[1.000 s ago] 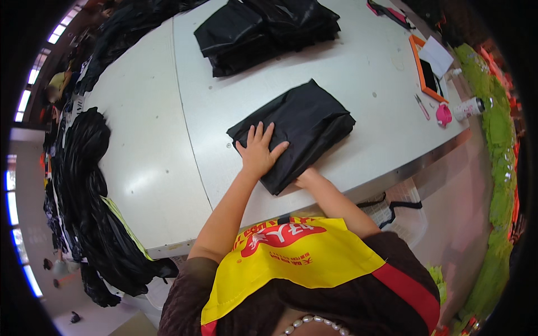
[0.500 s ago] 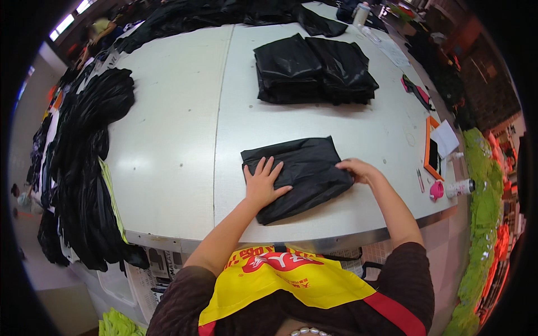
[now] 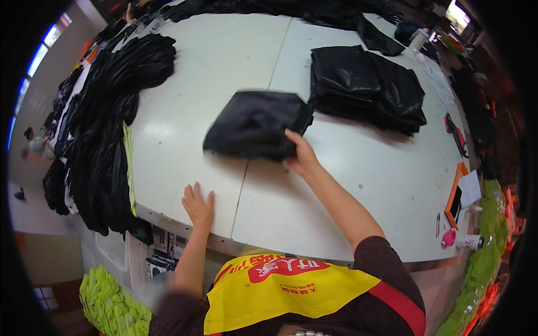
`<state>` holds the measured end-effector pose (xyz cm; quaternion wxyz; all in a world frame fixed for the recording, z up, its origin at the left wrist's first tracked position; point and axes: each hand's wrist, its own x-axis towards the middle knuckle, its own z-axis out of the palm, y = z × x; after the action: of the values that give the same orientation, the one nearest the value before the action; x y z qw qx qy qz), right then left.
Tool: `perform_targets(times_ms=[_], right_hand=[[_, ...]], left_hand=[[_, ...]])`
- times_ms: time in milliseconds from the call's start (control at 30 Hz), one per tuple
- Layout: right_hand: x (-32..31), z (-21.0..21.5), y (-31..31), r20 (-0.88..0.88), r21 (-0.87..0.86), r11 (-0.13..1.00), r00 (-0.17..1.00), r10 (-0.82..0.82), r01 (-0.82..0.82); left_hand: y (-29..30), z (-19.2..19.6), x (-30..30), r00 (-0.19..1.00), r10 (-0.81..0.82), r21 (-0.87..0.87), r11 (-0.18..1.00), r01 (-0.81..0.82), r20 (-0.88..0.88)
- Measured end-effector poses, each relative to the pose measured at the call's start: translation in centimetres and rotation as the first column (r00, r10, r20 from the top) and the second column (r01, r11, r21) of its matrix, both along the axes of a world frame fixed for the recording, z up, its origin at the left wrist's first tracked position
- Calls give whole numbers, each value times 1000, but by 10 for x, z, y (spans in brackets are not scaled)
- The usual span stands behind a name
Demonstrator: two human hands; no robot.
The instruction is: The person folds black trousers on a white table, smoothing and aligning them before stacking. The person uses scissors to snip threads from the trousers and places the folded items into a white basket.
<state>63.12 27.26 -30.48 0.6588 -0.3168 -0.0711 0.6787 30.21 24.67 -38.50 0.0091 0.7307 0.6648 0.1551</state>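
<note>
A wide white table [image 3: 358, 185] fills the view, with a long heap of black garments [image 3: 101, 129] draped over its left edge. The left hand [image 3: 198, 205] lies flat, fingers spread, on the near edge, holding nothing. Farther right, the right hand [image 3: 301, 154] grips the near corner of a folded black garment [image 3: 255, 124] at the table's middle, just left of a stack of folded black garments [image 3: 367, 87].

White table [image 3: 364, 185] w/ black garment stacks [image 3: 364, 87], pens, pink tape.

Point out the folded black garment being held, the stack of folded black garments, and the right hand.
folded black garment [image 3: 252, 123], head view, middle of top face
stack of folded black garments [image 3: 364, 89], head view, top surface
right hand [image 3: 301, 157], head view, back of hand
</note>
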Motion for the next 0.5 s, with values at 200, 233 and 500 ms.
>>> perform_targets(times_ms=[200, 233, 500], right_hand=[[30, -75, 151, -89, -173, 916, 921, -380, 361], [60, -109, 169, -79, -138, 912, 914, -399, 386], [-5, -112, 124, 384, -170, 945, 902, -197, 279]], left_hand=[[3, 0, 2, 1000, -17, 69, 997, 15, 24], [9, 0, 7, 999, -38, 61, 997, 38, -1], [5, 10, -3, 996, 13, -37, 999, -9, 94]])
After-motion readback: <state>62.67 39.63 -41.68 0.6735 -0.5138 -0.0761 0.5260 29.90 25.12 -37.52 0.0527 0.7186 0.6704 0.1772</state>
